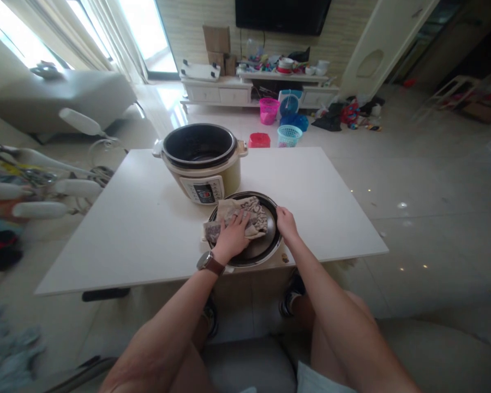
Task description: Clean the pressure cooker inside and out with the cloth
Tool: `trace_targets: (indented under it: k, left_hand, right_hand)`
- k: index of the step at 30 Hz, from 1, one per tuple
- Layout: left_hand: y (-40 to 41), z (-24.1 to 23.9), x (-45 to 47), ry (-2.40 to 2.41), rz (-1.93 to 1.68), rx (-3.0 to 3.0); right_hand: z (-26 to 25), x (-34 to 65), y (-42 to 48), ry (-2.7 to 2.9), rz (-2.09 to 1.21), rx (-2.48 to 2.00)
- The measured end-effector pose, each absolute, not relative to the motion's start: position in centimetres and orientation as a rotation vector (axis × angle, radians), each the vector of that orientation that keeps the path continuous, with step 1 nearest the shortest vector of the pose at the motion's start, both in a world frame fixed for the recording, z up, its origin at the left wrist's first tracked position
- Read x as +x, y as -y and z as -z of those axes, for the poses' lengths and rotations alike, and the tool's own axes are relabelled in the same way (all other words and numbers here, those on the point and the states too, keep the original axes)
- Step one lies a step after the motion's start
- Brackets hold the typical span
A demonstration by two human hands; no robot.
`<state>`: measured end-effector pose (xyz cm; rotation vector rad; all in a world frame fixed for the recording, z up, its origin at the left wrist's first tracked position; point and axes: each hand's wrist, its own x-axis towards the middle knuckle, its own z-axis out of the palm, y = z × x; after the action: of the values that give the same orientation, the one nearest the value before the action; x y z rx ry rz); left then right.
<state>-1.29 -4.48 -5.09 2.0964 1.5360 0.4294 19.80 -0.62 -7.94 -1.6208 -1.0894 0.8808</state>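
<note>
The lid [258, 252] of an electric pressure cooker lies with its metal inner side up at the table's near edge. My left hand [234, 234] rests flat on a folded, patterned beige cloth [257, 215], its fingers spread, pressing the cloth against the lid. Closed around the lid's right rim is my right hand [287, 224]. Just behind the lid stands the open electric cooker [213, 183], a beige body with a dark inner pot [199, 146] and a front control panel. The lid's underside against the table is hidden.
These things are on a white table [311, 191]. Floor-standing lamp heads [79, 121] and cables crowd its left side. Beyond the far edge are a red bin [259, 140], a teal basket [289, 135] and a pink basket [269, 111]. A cluttered TV cabinet [233, 96] lines the wall.
</note>
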Motion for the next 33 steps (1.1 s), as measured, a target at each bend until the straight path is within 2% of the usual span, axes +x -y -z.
trace_targets:
  k: [8,14,20,23,29,33]
  left_hand:
    - [2.4,5.2,1.0,-1.42,-1.085,1.376]
    - [5.5,4.4,4.2,-1.347,-0.802,1.764]
    - [6.7,4.0,2.3,-1.387,-0.619,1.936]
    - [5.7,3.9,0.3,-1.479,-0.762,1.818]
    - [3.7,3.0,-1.6,-1.661,-1.242,1.116]
    - [3.4,2.6,-1.0,-1.488,-1.306,1.137]
  right_hand:
    - [8.3,19.8,-0.1,1.062,-0.908,-1.616]
    - [8.7,19.7,-0.9,0.978,-1.015,-1.549]
    - [8.2,19.6,-1.2,1.001,-1.021,-1.573]
    - [7.8,19.4,-0.9,1.023,-1.031,-1.548]
    - [7.3,19.2,-0.3,1.009,-1.012,-1.557]
    - [7.2,19.2,-0.3,0.971,-1.036,-1.526]
